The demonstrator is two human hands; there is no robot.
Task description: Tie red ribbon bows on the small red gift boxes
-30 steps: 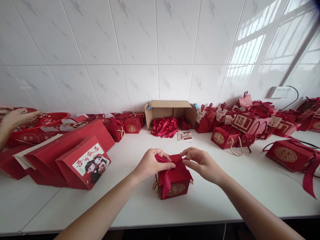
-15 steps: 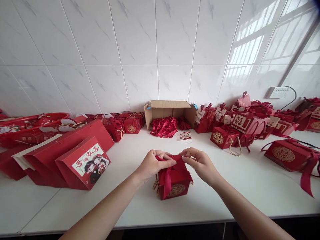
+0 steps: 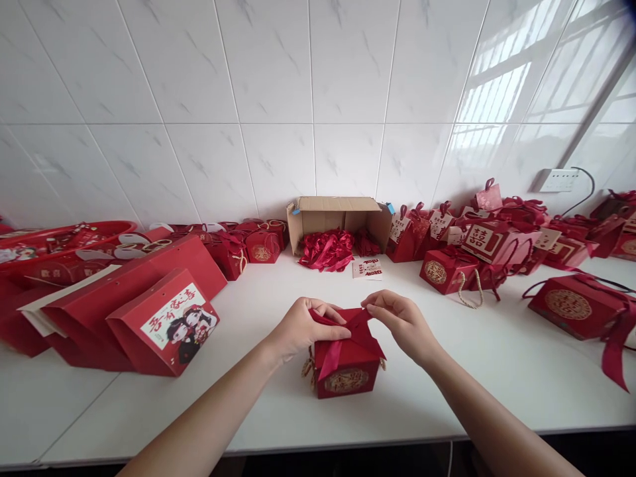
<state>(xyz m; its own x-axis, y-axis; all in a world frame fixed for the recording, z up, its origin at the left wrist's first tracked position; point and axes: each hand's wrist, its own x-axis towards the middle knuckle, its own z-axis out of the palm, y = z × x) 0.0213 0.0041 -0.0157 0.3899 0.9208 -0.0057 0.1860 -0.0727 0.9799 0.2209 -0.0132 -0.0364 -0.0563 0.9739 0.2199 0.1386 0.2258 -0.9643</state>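
A small red gift box (image 3: 348,383) with a gold round emblem stands upright on the white table in front of me. Twisted cord handles (image 3: 309,370) show at its sides. My left hand (image 3: 307,329) is closed on the box's top at the left, thumb lying across the lid. From under that thumb a dark red ribbon (image 3: 331,358) hangs over the front. At the top's right rear corner my right hand (image 3: 397,321) is pinched, with a bit of red ribbon at its fingertips; the rest of that piece is hidden.
Behind the box lie printed cards (image 3: 367,268) and an open cardboard carton (image 3: 334,204) with red ribbons (image 3: 328,250). Large red boxes (image 3: 163,331) and a red basin (image 3: 112,232) are on the left. Finished-looking red boxes (image 3: 571,305) crowd the right. A tiled wall rises behind.
The ribbon tail on the box's front has become shorter and swung left, uncovering more of the emblem. My right hand has moved slightly right and its fingers have curled in.
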